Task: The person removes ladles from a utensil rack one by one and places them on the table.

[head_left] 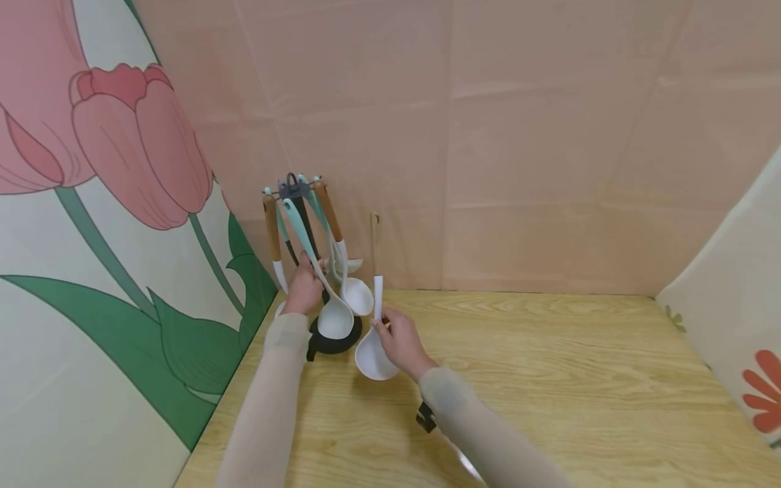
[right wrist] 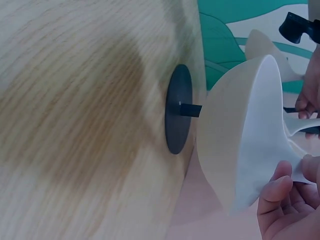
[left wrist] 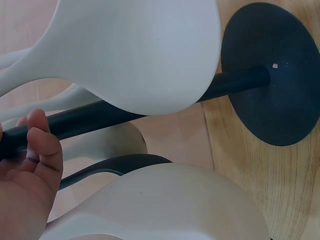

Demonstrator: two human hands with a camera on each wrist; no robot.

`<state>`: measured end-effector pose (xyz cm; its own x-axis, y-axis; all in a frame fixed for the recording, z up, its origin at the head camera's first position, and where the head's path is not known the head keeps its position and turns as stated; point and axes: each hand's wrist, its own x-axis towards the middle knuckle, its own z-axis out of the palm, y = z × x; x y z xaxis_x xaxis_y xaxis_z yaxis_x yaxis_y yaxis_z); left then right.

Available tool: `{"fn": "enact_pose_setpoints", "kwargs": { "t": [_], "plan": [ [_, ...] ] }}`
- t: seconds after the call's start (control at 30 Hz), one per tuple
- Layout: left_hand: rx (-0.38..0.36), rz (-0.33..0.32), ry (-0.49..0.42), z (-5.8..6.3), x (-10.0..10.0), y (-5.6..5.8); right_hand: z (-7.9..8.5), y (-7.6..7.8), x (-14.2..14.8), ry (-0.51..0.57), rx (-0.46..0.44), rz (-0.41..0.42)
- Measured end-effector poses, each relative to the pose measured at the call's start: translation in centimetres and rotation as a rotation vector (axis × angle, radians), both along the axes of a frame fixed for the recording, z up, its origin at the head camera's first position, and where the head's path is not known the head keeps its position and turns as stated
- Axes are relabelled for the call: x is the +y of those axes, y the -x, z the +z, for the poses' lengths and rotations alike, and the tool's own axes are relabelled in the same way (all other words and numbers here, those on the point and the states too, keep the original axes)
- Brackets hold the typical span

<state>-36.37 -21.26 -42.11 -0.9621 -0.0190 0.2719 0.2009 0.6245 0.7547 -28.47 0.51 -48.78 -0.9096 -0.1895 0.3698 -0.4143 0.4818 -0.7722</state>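
On the left of the table stands a black utensil rack with a round base (left wrist: 285,112) and an upright pole (left wrist: 90,120). My left hand (head_left: 304,288) grips that pole partway up, its fingers curled round it in the left wrist view (left wrist: 40,160). To the right of the rack, my right hand (head_left: 403,342) pinches a white ladle (head_left: 373,362) near where bowl and handle meet. The ladle is upright, bowl down, and its wooden upper handle (head_left: 374,237) points up. Its bowl (right wrist: 225,130) hangs above the tabletop in the right wrist view.
Several utensils hang from the rack's top (head_left: 294,187), among them a mint-handled ladle (head_left: 335,320) and a wooden-handled one (head_left: 357,297). Behind is a pink wall covering (head_left: 518,169); a tulip-printed panel (head_left: 128,149) borders the left. The wood-grain table (head_left: 579,379) extends rightward.
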Motion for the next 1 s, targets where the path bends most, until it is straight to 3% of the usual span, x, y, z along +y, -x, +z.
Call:
{"fn": "enact_pose_setpoints", "kwargs": {
  "t": [0.43, 0.73, 1.0],
  "plan": [
    [0.002, 0.002, 0.016, 0.1, -0.1, 0.0, -1.9, -0.2, 0.3, -0.001, -0.097, -0.002],
    [0.01, 0.002, 0.018, 0.0, -0.2, 0.1, -3.0, -0.6, 0.6, 0.039, -0.288, 0.025],
    [0.012, 0.003, 0.024, -0.1, 0.0, 0.0, -4.3, -0.8, 0.8, 0.02, -0.391, 0.009]
  ]
}}
